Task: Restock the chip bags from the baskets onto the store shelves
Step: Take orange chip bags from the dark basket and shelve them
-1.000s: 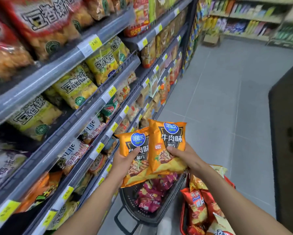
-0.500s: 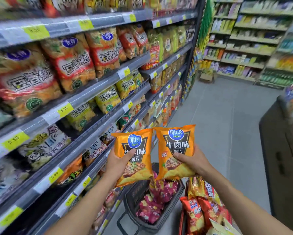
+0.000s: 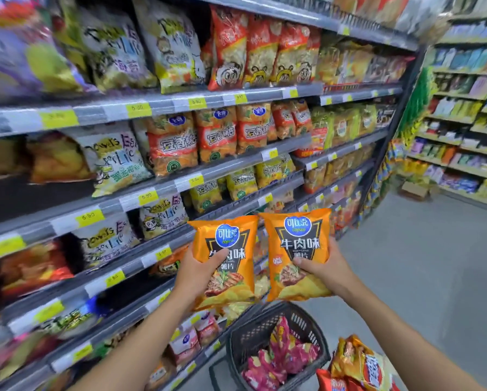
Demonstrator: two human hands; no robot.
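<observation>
so the left orange bag [image 3: 226, 239] and right orange bag [image 3: 299, 241] are side by side, upright, just in front of the shelves [image 3: 231, 170]. The left hand [image 3: 198, 276] has its grip wrapped round the first, thumb over the front, and the right hand [image 3: 325, 269] grasps the other likewise. Below sits a black basket [image 3: 245, 338] holding pink bags [image 3: 287, 354], with orange and red bags [image 3: 360, 362] just beside it

Grey tiled floor [image 3: 434, 277] at four o'clock. Cardboard box [image 3: 414, 189] on it at three o'clock, near far racks [image 3: 451, 119] of bottles and packets at two o'clock. Yellow price tags [image 3: 137, 109] at ten o'clock.
</observation>
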